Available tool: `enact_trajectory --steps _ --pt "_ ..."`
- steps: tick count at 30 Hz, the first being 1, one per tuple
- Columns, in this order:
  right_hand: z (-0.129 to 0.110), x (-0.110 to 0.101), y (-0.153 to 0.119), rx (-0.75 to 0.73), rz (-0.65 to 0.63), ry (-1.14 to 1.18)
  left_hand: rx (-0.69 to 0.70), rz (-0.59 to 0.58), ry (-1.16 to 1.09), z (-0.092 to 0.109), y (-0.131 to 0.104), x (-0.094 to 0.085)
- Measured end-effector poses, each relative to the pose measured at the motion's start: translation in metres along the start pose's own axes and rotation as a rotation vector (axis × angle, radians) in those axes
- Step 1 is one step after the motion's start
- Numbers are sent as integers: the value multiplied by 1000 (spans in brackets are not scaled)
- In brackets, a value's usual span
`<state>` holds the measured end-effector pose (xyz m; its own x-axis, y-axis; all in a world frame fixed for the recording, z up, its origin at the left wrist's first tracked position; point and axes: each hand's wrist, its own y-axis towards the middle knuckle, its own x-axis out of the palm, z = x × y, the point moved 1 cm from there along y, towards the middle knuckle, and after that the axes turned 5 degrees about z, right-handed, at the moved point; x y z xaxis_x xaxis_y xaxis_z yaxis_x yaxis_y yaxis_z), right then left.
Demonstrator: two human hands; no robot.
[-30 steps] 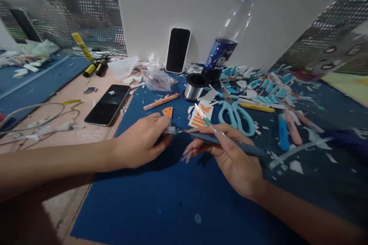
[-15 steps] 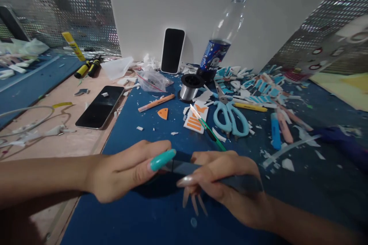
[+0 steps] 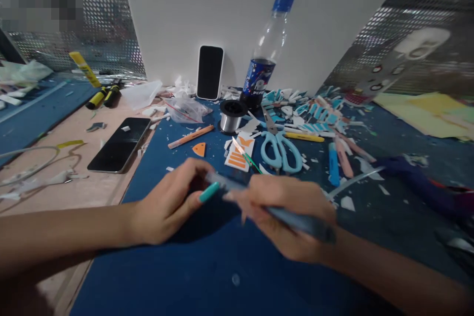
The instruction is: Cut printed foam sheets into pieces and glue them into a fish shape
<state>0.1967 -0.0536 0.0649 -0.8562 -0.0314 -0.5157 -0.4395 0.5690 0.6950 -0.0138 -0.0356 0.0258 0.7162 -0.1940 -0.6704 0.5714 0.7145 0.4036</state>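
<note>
My right hand (image 3: 292,207) is closed around a slim grey marker-like pen (image 3: 303,223), whose thick end sticks out under my palm. The pen's pale front end points up and left toward my left hand (image 3: 168,205). My left fingers are curled, with the thumb beside that pale end; motion blur and the fingers hide what they grip. Beyond my hands lie a white piece with orange shapes (image 3: 237,160), a green-handled craft knife (image 3: 249,159) across it and a small orange piece (image 3: 199,148).
Light-blue scissors (image 3: 279,150), a wire spool (image 3: 230,121) and an orange pen (image 3: 190,137) lie ahead. A cola bottle (image 3: 259,76) and an upright phone (image 3: 210,73) stand behind. Another phone (image 3: 120,144) lies left. Foam scraps (image 3: 318,113) heap at the back right.
My right hand has shifted its grip and tilted the grey pen, its front end now higher. My left fingers have curled more. The view has shifted slightly.
</note>
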Motion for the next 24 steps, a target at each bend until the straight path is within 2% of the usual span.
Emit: enact_trajectory --steps 2,3,5,8,10,12,14,16,18,21,24 --pt "5 -19 8 -1 153 -375 -3 165 164 -11 1 1" --pt "10 -28 9 20 173 -563 3 175 227 -15 2 2" --pt "26 -45 6 120 104 -844 -5 137 333 -20 5 4" --pt "55 -64 -8 402 -99 -1083 6 51 459 -20 15 8" --pt "67 -70 -16 515 -220 -1136 25 19 507 -20 25 12" --pt "70 -70 -21 540 -255 -1204 22 6 516 -21 36 17" --pt "62 -64 -22 468 -178 -1284 16 18 511 -22 47 24" --pt "51 -51 -22 325 -102 -1247 23 36 509 -24 57 30" --pt "42 -35 -24 225 -168 -1044 32 40 505 -26 64 37" --pt "40 -19 -30 277 -243 -859 32 23 486 -27 69 43" --pt "47 -17 -35 366 -265 -763 23 2 468 -25 70 45"
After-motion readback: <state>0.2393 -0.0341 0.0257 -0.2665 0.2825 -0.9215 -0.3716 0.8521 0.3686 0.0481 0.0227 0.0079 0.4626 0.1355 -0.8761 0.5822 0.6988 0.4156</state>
